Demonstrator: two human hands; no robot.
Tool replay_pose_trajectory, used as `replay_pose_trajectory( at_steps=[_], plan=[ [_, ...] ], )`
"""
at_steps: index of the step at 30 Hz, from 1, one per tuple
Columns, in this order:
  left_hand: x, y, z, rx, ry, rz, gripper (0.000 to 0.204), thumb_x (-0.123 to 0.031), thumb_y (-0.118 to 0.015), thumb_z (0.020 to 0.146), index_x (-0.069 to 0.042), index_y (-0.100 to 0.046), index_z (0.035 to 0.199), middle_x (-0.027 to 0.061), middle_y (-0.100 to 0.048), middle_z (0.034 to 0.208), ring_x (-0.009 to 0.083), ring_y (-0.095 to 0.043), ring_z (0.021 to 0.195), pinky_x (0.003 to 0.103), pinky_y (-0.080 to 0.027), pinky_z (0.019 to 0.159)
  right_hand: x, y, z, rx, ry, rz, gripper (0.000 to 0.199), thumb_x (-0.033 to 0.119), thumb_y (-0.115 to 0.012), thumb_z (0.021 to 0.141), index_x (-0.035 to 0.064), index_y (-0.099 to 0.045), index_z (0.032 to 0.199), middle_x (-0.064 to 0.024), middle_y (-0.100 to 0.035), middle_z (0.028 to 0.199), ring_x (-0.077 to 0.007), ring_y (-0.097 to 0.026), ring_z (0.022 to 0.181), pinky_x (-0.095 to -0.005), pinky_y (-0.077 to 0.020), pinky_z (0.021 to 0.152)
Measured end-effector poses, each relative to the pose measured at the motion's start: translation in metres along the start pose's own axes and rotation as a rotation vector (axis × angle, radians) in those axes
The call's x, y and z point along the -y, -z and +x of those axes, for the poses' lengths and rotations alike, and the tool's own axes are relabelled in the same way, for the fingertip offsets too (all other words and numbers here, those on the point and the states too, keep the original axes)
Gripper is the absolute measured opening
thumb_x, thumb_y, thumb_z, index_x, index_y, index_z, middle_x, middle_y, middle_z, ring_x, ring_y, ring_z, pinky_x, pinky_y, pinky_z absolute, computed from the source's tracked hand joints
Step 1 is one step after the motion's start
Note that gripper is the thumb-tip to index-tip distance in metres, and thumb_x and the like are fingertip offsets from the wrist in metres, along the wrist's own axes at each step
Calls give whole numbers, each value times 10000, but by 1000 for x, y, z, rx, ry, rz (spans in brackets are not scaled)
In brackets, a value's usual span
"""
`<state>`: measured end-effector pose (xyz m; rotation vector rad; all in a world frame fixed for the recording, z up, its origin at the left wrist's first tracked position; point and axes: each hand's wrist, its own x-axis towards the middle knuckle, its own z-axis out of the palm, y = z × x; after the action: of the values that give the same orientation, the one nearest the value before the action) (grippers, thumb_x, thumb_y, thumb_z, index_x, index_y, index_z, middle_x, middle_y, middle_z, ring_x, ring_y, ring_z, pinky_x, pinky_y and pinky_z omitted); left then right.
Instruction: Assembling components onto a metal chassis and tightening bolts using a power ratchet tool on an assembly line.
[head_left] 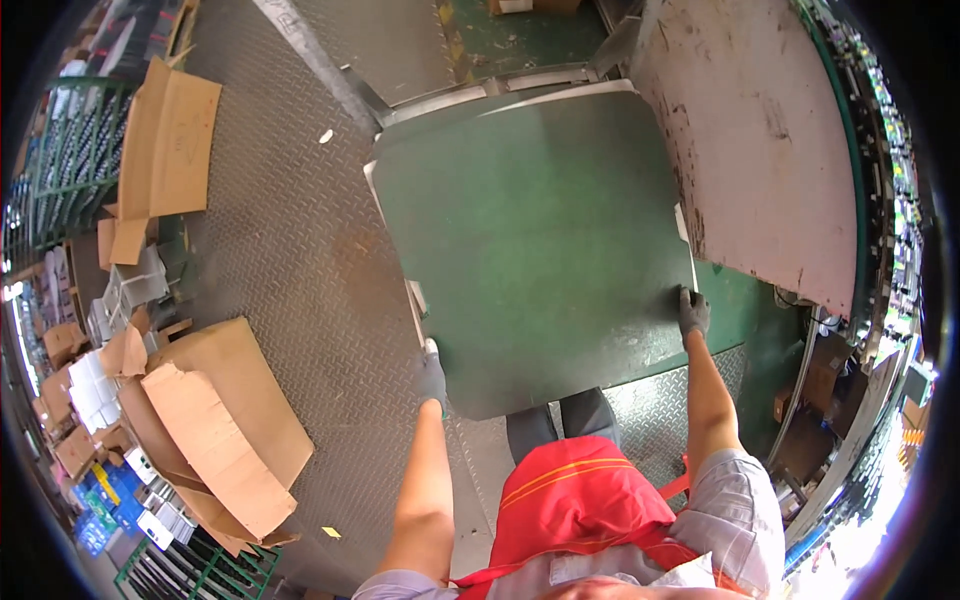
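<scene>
Green and broad, the flat board [535, 250] is held out in front of the person, over the steel tread-plate floor [300, 260], with its far edge near a metal frame [480, 90] and its right side just beside a worn pinkish-white panel [760, 150].

It is gripped only at two points on its near edge, so the main risk, as I judge it, is that it slips or tips. The board is wide, the grips sit close to two corners, and any tilt could swing the far end down onto the frame or knock it against the pink panel. A pinched finger between the board and the frame also looks possible. The ridged floor and the loose cardboard [215, 430] lying to the left could catch a foot if the person steps sideways while the board blocks the view down.

The left hand [432, 375], in a grey glove, is closed around the near left corner of the board, fingers wrapped on its edge. The right hand [692, 312], also gloved, is closed on the near right edge, fingers curled over the top face. Both are clenched on the board, neither one loose.

Farther out, folded cartons [165, 140] and small white boxes [125, 290] lie along the left, beside green wire racks [70, 160].
</scene>
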<state>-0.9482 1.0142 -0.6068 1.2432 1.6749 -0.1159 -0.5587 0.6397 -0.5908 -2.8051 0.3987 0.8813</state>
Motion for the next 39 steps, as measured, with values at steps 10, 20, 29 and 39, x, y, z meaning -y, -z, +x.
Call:
replay_pose_trajectory(
  at_steps=[10, 20, 29, 39],
  plan=[
    [-12, 158, -56, 90, -97, -100, 673, -494, -458, 957, 22, -416, 1388, 124, -418, 1452, 255, -379, 1331, 356, -260, 1108, -43, 24, -141, 31, -204, 295, 825, 671, -406, 883, -77, -554, 1198, -319, -567, 1160, -383, -543, 1137, -437, -391, 954],
    [83, 363, -232, 108, 3, -268, 647, -481, -418, 954, 28, -450, 1353, 116, -507, 1327, 218, -489, 1176, 371, -392, 1011, 58, 224, -318, 513, -105, 205, 717, 650, -379, 874, 71, -611, 1227, -191, -626, 1194, -343, -560, 1167, -388, -393, 999],
    [-149, 364, -405, -242, -544, 6, 534, -410, -425, 974, 19, -528, 1275, 114, -578, 1227, 215, -551, 1074, 352, -438, 945, 88, 404, -388, 309, 505, 435, 732, 684, -352, 881, 60, -676, 1081, -182, -668, 1060, -355, -613, 1034, -427, -440, 918],
    [-326, 194, -552, -105, -979, 129, 509, -391, -424, 979, 17, -539, 1261, 119, -587, 1221, 205, -557, 1073, 341, -443, 930, -130, 571, -341, -231, 520, 1160, 485, 499, -554, 873, 46, -658, 1011, -134, -648, 836, -247, -624, 792, -342, -471, 749]
  ],
)
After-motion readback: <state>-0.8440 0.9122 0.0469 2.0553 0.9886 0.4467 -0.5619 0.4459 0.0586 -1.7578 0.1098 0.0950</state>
